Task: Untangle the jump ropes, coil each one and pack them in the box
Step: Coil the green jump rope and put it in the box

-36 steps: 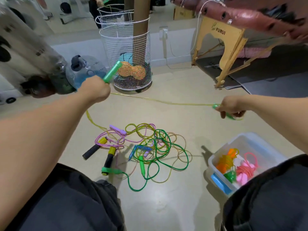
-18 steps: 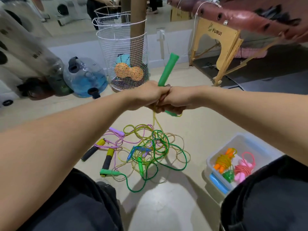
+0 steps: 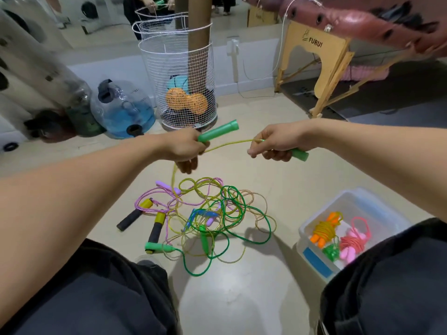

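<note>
Coiling goes best, I judge, if I lift the yellow-green rope [image 3: 225, 144] clear of the tangled pile [image 3: 205, 218] on the floor before each wrap, keeping the box [image 3: 321, 221] at my right knee for later. My left hand [image 3: 183, 148] grips one green handle [image 3: 219, 132], long axis pointing up-right toward the mesh basket [image 3: 179, 76]. My right hand [image 3: 273, 146] clasps the other handle [image 3: 300, 154], butt pointing down-right.

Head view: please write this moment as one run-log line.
left hand: holds green plastic handle | right hand: holds second green handle | thin yellow cord: spans between
</note>
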